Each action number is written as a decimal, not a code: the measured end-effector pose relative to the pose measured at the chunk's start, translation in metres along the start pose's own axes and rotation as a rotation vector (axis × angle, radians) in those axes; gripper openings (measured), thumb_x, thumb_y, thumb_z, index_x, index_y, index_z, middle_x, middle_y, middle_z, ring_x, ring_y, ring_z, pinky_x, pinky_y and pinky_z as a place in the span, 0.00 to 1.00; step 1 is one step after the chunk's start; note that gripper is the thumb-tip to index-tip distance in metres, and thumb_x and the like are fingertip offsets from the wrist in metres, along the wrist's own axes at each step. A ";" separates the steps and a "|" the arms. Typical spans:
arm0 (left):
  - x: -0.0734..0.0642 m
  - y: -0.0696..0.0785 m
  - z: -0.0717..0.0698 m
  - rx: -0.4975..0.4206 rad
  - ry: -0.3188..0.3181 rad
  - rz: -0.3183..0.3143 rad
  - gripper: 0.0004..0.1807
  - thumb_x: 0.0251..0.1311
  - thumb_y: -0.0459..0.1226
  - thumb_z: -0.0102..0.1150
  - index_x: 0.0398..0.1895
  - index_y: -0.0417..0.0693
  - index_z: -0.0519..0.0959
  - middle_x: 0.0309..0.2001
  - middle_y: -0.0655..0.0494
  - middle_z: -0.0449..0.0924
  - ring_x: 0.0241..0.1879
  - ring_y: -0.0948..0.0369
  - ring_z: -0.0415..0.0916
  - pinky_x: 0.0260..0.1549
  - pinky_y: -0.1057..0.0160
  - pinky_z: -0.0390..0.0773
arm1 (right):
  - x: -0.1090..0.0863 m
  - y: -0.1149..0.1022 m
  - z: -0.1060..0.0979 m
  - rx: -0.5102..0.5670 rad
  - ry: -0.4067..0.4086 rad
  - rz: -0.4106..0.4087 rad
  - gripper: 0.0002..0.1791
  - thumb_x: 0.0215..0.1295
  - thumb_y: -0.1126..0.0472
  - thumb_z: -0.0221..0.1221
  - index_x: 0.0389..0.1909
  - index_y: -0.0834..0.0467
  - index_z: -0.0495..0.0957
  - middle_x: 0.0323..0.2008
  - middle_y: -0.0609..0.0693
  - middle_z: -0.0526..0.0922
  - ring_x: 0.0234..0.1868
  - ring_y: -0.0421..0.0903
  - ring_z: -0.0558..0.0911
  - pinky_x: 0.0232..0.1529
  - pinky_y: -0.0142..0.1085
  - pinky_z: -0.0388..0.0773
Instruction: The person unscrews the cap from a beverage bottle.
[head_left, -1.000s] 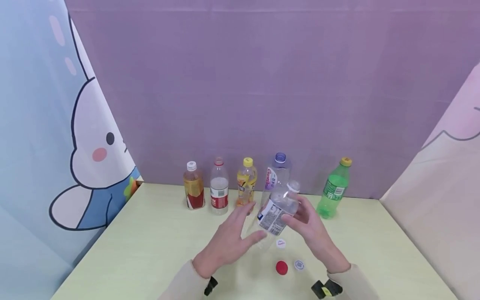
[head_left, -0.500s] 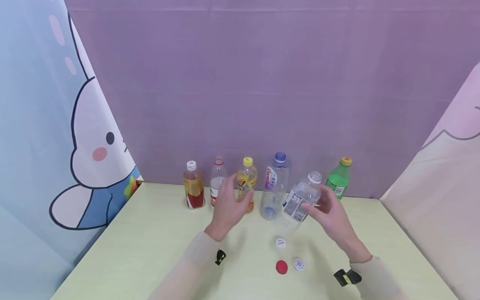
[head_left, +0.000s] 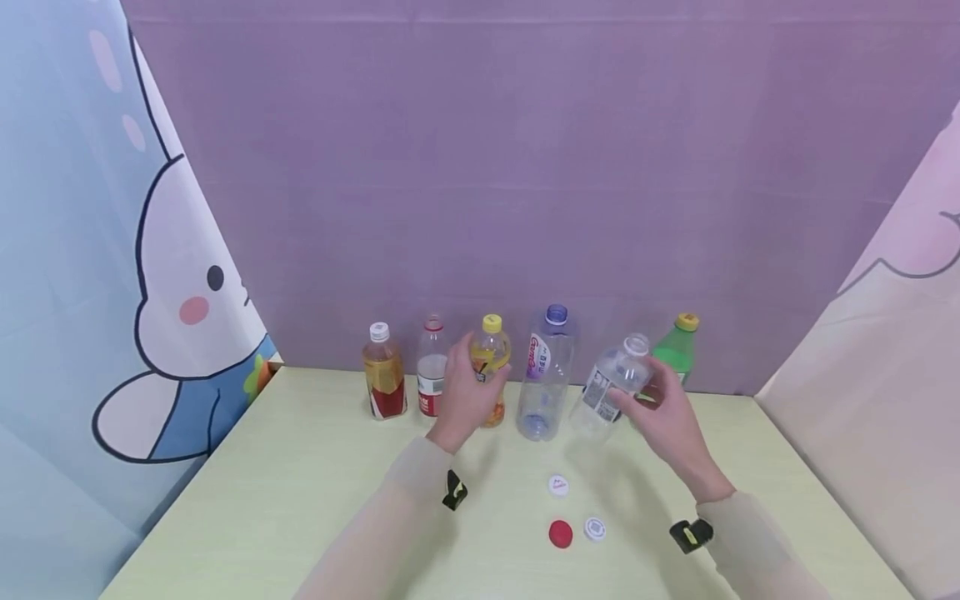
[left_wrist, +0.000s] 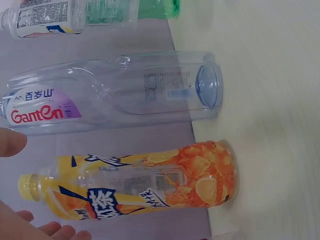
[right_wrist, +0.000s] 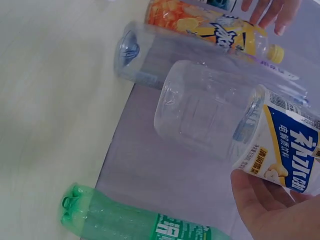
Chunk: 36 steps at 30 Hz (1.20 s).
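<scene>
Right hand (head_left: 667,417): fingers and thumb curled around the clear bottle (head_left: 613,385), held tilted. Left hand (head_left: 467,392): thumb and fingers spread apart about the upright yellow bottle (left_wrist: 150,182); contact cannot be confirmed. Tall bottle (head_left: 546,375): upright between both hands. Green bottle (head_left: 677,350): just behind the right hand.

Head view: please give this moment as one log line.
right hand: holds tilted clear bottle; left hand: at yellow-labelled bottle, contact unclear; red cap: on table

Wrist views nearer than head's
</scene>
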<state>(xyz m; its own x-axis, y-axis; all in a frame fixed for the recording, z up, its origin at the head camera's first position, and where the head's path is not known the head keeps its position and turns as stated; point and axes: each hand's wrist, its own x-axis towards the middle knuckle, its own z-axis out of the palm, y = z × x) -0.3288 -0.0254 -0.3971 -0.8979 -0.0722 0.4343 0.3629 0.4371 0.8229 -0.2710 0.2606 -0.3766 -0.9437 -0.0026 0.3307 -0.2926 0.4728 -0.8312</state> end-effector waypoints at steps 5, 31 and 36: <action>0.007 -0.005 0.003 -0.038 -0.010 -0.052 0.44 0.65 0.45 0.67 0.78 0.41 0.55 0.73 0.40 0.61 0.70 0.43 0.64 0.64 0.39 0.69 | 0.012 0.012 0.005 -0.031 0.006 0.023 0.49 0.69 0.48 0.64 0.79 0.62 0.48 0.66 0.65 0.68 0.65 0.63 0.72 0.63 0.50 0.74; 0.015 -0.030 0.034 -0.106 -0.011 -0.249 0.47 0.61 0.39 0.71 0.78 0.46 0.53 0.72 0.40 0.62 0.72 0.43 0.61 0.69 0.40 0.62 | 0.039 0.066 0.029 -0.072 0.021 0.138 0.55 0.67 0.45 0.66 0.79 0.65 0.43 0.69 0.73 0.63 0.68 0.68 0.67 0.65 0.59 0.69; 0.015 -0.034 0.035 -0.088 -0.012 -0.262 0.45 0.62 0.38 0.71 0.77 0.47 0.54 0.71 0.41 0.65 0.71 0.43 0.64 0.68 0.40 0.64 | 0.038 0.069 0.030 -0.097 0.007 0.150 0.56 0.67 0.44 0.66 0.79 0.68 0.41 0.70 0.74 0.62 0.70 0.69 0.65 0.68 0.60 0.65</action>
<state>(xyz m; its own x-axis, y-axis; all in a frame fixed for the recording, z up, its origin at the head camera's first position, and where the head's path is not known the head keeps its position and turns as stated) -0.3638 -0.0098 -0.4316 -0.9667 -0.1618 0.1981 0.1373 0.3252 0.9356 -0.3315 0.2664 -0.4354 -0.9744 0.0800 0.2099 -0.1324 0.5504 -0.8244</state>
